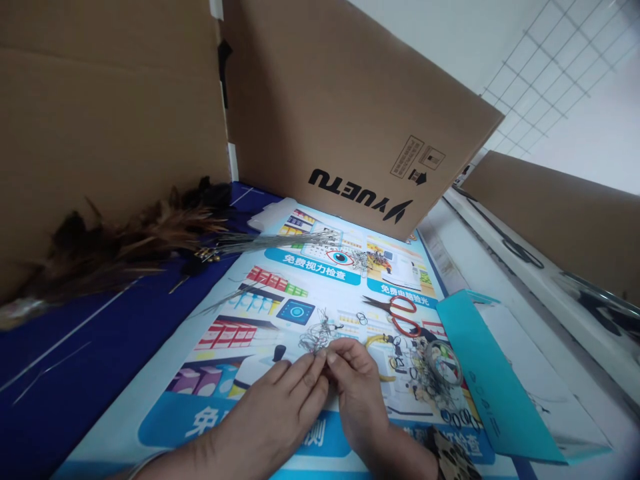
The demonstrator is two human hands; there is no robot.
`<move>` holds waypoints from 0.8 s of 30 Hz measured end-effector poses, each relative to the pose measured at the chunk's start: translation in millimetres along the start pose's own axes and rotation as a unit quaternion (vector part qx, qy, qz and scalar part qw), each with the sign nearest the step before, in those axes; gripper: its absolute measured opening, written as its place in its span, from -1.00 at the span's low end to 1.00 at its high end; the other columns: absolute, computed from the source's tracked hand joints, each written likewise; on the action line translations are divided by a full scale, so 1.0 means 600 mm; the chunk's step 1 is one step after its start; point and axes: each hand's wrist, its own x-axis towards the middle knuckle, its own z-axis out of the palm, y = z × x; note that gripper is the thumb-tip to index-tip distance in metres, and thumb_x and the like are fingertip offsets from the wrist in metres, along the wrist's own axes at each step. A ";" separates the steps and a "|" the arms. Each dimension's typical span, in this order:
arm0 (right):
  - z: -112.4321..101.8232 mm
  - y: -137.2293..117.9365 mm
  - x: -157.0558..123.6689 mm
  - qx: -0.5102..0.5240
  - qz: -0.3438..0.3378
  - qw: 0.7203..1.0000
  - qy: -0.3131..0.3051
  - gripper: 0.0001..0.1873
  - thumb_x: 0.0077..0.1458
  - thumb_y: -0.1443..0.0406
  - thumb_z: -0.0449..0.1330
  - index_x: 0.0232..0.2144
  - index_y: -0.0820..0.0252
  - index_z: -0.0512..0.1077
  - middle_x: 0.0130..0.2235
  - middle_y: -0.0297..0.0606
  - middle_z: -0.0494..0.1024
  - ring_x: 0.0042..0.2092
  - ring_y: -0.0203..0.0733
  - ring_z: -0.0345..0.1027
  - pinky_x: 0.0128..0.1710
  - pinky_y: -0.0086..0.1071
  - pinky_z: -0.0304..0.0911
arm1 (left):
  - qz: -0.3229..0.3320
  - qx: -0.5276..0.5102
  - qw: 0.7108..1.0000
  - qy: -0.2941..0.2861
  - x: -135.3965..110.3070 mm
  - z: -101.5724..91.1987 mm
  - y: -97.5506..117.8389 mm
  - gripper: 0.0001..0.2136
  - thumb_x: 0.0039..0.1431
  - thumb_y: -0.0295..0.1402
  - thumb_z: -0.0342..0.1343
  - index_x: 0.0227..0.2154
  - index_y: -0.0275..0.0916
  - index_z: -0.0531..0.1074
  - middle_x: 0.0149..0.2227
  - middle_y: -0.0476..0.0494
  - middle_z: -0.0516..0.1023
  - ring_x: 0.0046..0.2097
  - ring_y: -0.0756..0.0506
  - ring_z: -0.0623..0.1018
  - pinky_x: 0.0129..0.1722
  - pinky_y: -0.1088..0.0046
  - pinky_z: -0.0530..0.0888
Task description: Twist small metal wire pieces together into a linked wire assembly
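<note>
My left hand [283,403] and my right hand [360,393] meet over the printed sheet [240,433], fingertips pinched close together. Whatever they hold between them is too small and too hidden to make out. Just beyond the fingertips lies a loose tangle of thin silvery wire [317,333]. Two small dark rings [362,319] rest to its right. Red-handled scissors [403,313] lie open a little farther off. Beside my right hand spreads a heap of small rings, wires and dark bits [433,387], with a clear round roll [445,363] on it.
A teal open box [505,387] stands at the right. Tall cardboard [350,100] walls the back and left. Brown feathers [150,233] lie on the blue cloth [55,373], near a bundle of straight thin wires [270,241]. A small metallic pile [361,261] sits behind the scissors.
</note>
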 end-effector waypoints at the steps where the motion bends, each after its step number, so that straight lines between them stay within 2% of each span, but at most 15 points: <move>1: 0.001 -0.001 0.000 0.005 0.003 1.000 0.000 -0.92 -0.02 0.33 0.21 -0.39 0.21 0.40 -0.42 -0.32 0.46 -0.36 -0.30 0.32 -0.31 -0.41 0.21 | -0.004 0.001 1.000 0.001 0.000 0.000 0.002 -0.72 0.23 -0.34 -0.12 -0.11 -0.21 0.44 -0.02 -0.13 0.48 -0.01 -0.13 0.39 -0.11 0.32 0.21; 11: 0.009 -0.005 -0.004 0.093 0.058 0.994 0.010 -0.89 -0.06 0.37 0.24 -0.40 0.21 0.38 -0.44 -0.33 0.48 -0.42 -0.33 0.34 -0.37 -0.46 0.21 | -0.014 0.016 1.000 -0.021 -0.008 0.010 0.020 -0.67 0.18 -0.27 -0.07 -0.07 -0.27 0.41 0.02 -0.25 0.43 0.08 -0.22 0.32 -0.11 0.26 0.22; 17: 0.010 -0.007 -0.002 0.101 0.058 0.993 0.010 -0.89 -0.07 0.37 0.24 -0.41 0.21 0.38 -0.44 -0.34 0.48 -0.40 -0.33 0.34 -0.35 -0.45 0.22 | -0.018 0.005 1.000 -0.017 -0.006 0.008 0.020 -0.69 0.18 -0.31 -0.08 -0.08 -0.28 0.42 0.02 -0.25 0.43 0.06 -0.21 0.34 -0.14 0.28 0.26; 21: 0.008 -0.007 -0.001 0.086 0.050 0.995 0.007 -0.91 -0.05 0.36 0.23 -0.41 0.22 0.39 -0.46 -0.34 0.47 -0.42 -0.34 0.33 -0.36 -0.46 0.21 | -0.027 -0.034 0.999 -0.022 -0.005 0.007 0.017 -0.70 0.17 -0.38 -0.08 -0.08 -0.29 0.42 0.01 -0.24 0.44 0.04 -0.21 0.36 -0.14 0.28 0.29; 24: 0.006 -0.008 0.002 0.065 0.038 0.997 0.009 -0.91 -0.05 0.35 0.23 -0.40 0.22 0.39 -0.47 -0.34 0.47 -0.42 -0.33 0.33 -0.37 -0.45 0.21 | -0.044 -0.108 0.993 -0.032 -0.002 -0.001 0.009 -0.67 0.13 -0.49 -0.09 -0.04 -0.30 0.36 0.03 -0.24 0.42 0.05 -0.23 0.34 -0.06 0.23 0.29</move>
